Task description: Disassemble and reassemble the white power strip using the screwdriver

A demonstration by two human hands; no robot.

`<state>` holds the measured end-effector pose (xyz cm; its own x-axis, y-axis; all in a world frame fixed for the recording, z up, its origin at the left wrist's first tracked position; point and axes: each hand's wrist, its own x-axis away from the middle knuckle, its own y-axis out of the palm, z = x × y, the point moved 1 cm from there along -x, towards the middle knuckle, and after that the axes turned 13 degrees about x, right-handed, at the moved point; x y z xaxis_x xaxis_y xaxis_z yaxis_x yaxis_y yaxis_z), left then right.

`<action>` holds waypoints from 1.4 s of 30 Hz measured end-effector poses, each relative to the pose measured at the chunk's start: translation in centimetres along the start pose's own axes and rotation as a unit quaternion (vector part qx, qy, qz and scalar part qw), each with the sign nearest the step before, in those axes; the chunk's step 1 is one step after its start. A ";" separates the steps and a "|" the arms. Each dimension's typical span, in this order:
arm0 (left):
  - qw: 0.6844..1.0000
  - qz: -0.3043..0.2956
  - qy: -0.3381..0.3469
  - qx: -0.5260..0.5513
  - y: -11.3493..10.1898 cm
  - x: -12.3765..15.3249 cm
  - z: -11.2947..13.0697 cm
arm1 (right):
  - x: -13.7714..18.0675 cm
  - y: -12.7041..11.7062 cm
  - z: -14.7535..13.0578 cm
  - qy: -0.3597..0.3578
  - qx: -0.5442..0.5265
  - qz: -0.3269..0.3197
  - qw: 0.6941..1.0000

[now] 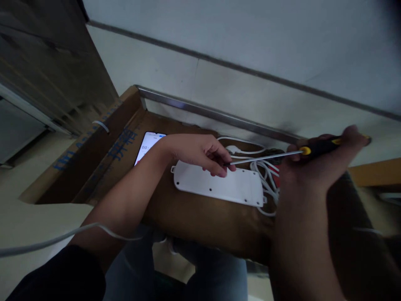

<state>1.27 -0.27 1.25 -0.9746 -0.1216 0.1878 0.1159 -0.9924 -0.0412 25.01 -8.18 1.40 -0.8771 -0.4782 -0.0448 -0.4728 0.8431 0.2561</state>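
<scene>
My right hand [322, 161] is wrapped round the black and yellow handle of a screwdriver [266, 158], whose long metal shaft points left. At the shaft's tip, the fingers of my left hand [209, 154] are pinched together; whether they grip the tip itself or a small screw there is too small to tell. Just beneath that hand lies a white power strip [219, 186], its underside up, with several dark screw holes along its edges. Part of the strip is hidden by my left hand.
A white cord [266, 177] is coiled at the strip's right end, near a white plug [233, 149]. A lit phone [148, 146] lies behind my left forearm. All rest on brown cardboard [200, 213] with a raised left flap, beside a metal-edged wall. Something red shows under the cord.
</scene>
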 end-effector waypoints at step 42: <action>0.857 0.357 0.169 0.332 -0.6 -1.8 -0.9 | -0.2 0.7 -0.3 -0.032 -0.097 0.098 0.990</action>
<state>2.79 0.57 0.10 -0.5967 -0.8011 0.0469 0.6792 -0.4731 0.5611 24.87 -7.56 1.91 -0.9571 -0.2878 -0.0343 -0.2723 0.8522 0.4468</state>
